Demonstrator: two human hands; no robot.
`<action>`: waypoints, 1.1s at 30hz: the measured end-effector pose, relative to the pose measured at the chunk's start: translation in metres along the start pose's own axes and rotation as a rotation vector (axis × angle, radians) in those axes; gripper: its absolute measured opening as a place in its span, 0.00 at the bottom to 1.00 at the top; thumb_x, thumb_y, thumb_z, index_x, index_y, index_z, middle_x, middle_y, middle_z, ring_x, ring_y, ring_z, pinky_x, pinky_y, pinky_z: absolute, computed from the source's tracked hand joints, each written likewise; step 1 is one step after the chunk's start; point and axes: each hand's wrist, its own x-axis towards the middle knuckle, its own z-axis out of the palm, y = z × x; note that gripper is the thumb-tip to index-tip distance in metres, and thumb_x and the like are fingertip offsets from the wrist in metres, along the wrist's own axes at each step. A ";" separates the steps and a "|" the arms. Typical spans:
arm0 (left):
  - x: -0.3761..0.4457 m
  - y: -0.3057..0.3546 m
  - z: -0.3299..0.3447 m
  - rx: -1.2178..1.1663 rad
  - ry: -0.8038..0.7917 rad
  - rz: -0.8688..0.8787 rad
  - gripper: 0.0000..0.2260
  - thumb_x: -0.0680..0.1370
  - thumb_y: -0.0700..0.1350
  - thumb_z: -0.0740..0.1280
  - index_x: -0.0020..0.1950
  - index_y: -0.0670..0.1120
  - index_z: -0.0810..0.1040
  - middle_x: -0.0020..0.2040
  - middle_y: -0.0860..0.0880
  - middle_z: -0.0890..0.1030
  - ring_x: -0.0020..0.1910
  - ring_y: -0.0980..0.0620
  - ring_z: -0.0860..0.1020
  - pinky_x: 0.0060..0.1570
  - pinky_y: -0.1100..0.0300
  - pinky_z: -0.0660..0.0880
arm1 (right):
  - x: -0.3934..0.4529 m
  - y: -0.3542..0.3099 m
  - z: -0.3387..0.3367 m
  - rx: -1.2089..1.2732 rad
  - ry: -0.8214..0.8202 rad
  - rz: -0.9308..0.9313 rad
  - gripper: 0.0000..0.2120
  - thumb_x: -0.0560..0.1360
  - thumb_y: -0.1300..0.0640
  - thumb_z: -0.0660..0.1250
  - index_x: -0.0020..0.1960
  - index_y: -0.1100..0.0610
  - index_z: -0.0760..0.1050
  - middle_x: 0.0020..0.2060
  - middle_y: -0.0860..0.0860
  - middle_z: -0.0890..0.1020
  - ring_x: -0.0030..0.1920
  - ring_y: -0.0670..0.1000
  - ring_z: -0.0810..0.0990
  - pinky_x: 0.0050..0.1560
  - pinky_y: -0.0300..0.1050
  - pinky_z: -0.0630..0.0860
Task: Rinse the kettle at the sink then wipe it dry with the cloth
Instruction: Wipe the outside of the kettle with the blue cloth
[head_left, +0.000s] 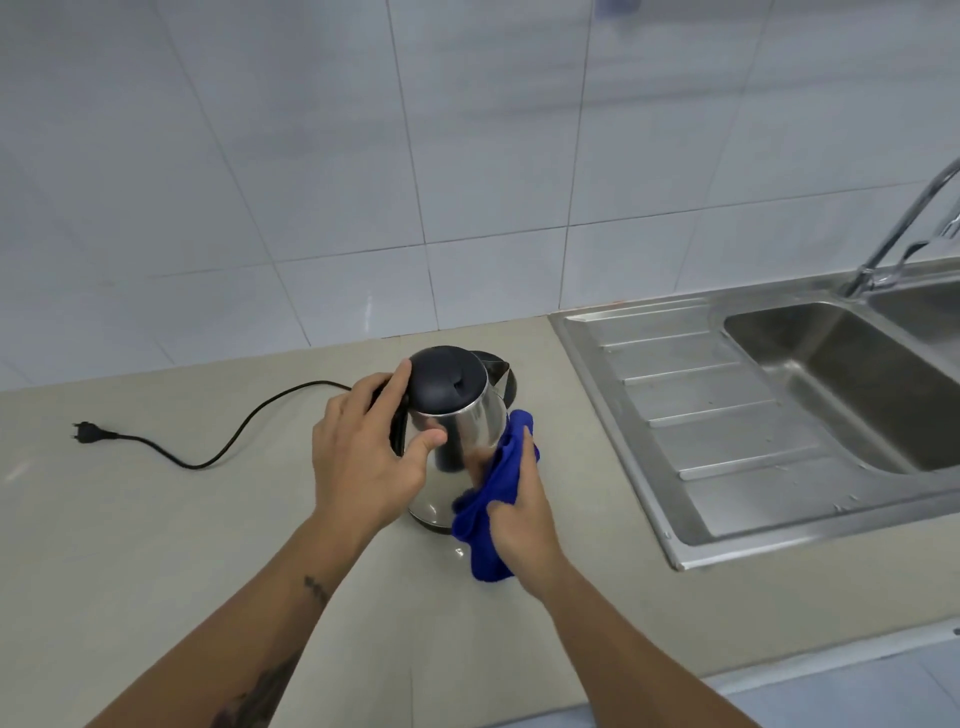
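A steel kettle (470, 423) with a black lid stands upright on the beige counter (156, 519), lid shut. My left hand (366, 457) grips its black handle on the left side, thumb resting on the steel body. My right hand (522, 512) holds a blue cloth (493, 512) and presses it against the kettle's lower right side. Part of the cloth hangs down onto the counter. The kettle's base is partly hidden by both hands.
A black power cord with plug (85, 431) lies on the counter to the left and runs behind the kettle. The steel sink (852, 384) with its ribbed drainboard (727, 415) lies to the right, faucet (904, 228) at the far right. A tiled wall stands behind.
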 end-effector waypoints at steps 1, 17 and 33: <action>0.000 0.002 0.000 0.000 -0.011 -0.008 0.33 0.72 0.59 0.69 0.77 0.57 0.65 0.65 0.56 0.74 0.61 0.48 0.71 0.60 0.51 0.69 | -0.002 0.000 0.005 -0.045 0.042 -0.051 0.49 0.71 0.77 0.56 0.78 0.34 0.53 0.62 0.52 0.80 0.52 0.60 0.84 0.54 0.57 0.83; -0.006 0.024 -0.010 -0.147 -0.167 -0.025 0.33 0.74 0.47 0.70 0.77 0.57 0.64 0.67 0.55 0.67 0.49 0.53 0.75 0.48 0.64 0.68 | 0.018 -0.040 0.007 -0.489 0.155 -0.137 0.56 0.66 0.70 0.65 0.81 0.41 0.37 0.76 0.53 0.61 0.69 0.58 0.70 0.64 0.58 0.76; -0.009 0.021 -0.023 -0.216 -0.310 -0.074 0.36 0.73 0.49 0.71 0.78 0.60 0.59 0.80 0.54 0.59 0.70 0.46 0.71 0.69 0.49 0.69 | 0.040 -0.081 -0.013 -0.495 -0.074 -0.226 0.49 0.67 0.71 0.63 0.79 0.38 0.51 0.71 0.48 0.69 0.66 0.54 0.75 0.63 0.57 0.77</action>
